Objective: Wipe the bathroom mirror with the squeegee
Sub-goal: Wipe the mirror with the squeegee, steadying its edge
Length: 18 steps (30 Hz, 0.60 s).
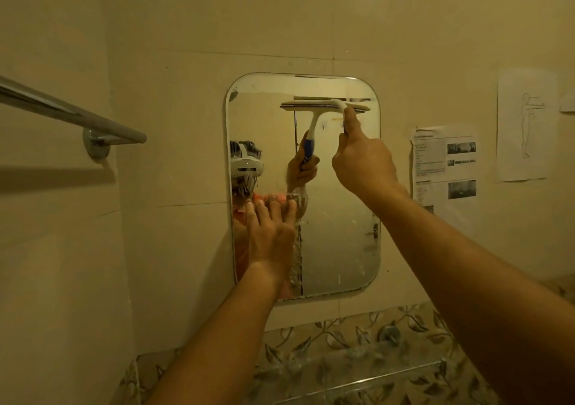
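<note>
here the squeegee (pixel 323 105) sits with its blade level against the upper part of the bathroom mirror (pixel 339 218), in the centre of the frame. the right hand (pixel 364 162) is curled round its handle, one finger stretched up to the blade. the left hand (pixel 270 230) lies flat on the lower left of the glass, fingers straight. a towel rail (pixel 71 112) is at the left of the frame, printed sheets (pixel 445 162) on the wall at the right

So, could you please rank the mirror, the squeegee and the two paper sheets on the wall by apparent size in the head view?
1. mirror
2. printed sheet with photos and figure-drawing sheet: too alike to rank
3. squeegee
</note>
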### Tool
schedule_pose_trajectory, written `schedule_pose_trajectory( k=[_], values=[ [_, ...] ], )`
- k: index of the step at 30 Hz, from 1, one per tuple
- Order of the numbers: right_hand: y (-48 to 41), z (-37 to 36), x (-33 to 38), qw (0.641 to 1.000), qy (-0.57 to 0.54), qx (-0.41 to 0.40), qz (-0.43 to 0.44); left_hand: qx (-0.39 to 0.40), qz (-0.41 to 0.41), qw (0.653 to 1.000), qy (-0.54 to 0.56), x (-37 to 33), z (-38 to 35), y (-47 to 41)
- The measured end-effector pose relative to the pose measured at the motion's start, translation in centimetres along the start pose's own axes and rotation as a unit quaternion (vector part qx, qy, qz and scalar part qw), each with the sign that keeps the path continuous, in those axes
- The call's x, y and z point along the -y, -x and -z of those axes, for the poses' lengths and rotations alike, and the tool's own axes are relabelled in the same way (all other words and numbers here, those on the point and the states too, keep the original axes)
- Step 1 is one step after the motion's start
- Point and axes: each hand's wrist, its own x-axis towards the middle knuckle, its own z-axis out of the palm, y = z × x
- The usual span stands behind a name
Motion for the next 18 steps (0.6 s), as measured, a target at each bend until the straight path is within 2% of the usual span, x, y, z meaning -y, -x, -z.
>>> schedule_pose_trajectory(
  k=[18],
  values=[
    [11.8, -4.9, -5.0, 0.997, 0.006, 0.061, -0.044, 0.006, 0.015, 1.000, 0.005, 0.2, -0.7, 0.1]
  ],
)
